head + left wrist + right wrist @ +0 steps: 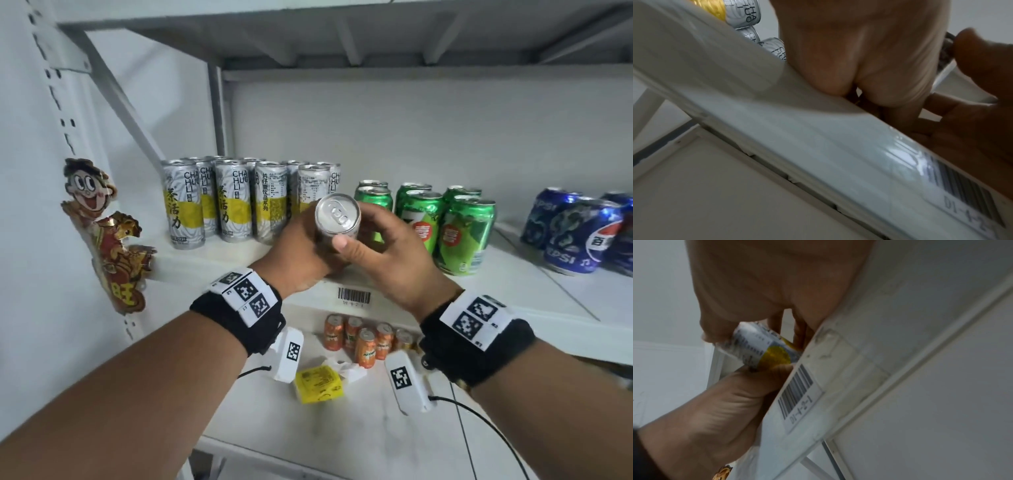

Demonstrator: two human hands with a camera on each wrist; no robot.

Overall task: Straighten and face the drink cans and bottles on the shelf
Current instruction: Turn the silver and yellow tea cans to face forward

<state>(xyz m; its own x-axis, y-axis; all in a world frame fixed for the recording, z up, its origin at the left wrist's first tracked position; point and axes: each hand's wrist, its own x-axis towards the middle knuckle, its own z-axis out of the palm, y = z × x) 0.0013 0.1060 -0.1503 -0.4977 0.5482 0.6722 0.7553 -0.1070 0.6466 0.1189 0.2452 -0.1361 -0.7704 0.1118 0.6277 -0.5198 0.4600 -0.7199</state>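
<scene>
A silver and yellow tea can is tilted toward me in front of the shelf, its top facing the head camera. My left hand wraps its left side and my right hand grips it from the right, thumb on the front. In the right wrist view the can shows its label between both hands. Several matching tea cans stand at the shelf's left, some turned with their backs out. Green cans stand in the middle and blue cola cans at the right.
A cartoon cut-out hangs on the left upright. The shelf edge carries a barcode label. On the lower shelf stand several orange cans, with a yellow packet in front. The shelf above is close overhead.
</scene>
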